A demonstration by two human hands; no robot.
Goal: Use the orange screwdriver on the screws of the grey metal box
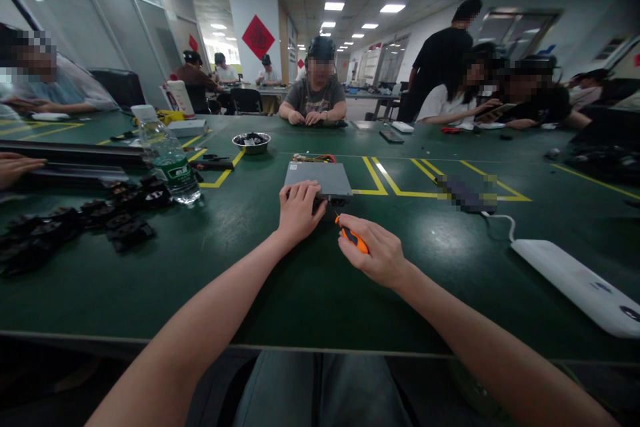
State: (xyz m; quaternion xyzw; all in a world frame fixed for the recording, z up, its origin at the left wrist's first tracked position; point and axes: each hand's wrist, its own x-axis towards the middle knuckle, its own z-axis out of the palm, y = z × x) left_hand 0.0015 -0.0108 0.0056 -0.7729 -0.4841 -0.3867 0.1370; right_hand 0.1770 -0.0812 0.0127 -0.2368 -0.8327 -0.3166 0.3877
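A grey metal computer power supply (325, 177) lies on the green table in front of me, with coloured wires (320, 158) at its far side. My left hand (299, 210) grips its near left corner, fingers over the top and thumb along the near side. My right hand (375, 250) is wrapped round the orange and black handle of a screwdriver (356, 239). The screwdriver's thin tip points at the near face of the power supply, just short of it as far as I can see.
To the left stand a water bottle (173, 163) and a pile of black plastic parts (125, 213). A metal bowl (251, 141) of dark parts sits beyond. On the right a white power bank (575, 280) is cabled to a blurred dark device (465, 193). A person (320, 90) sits opposite.
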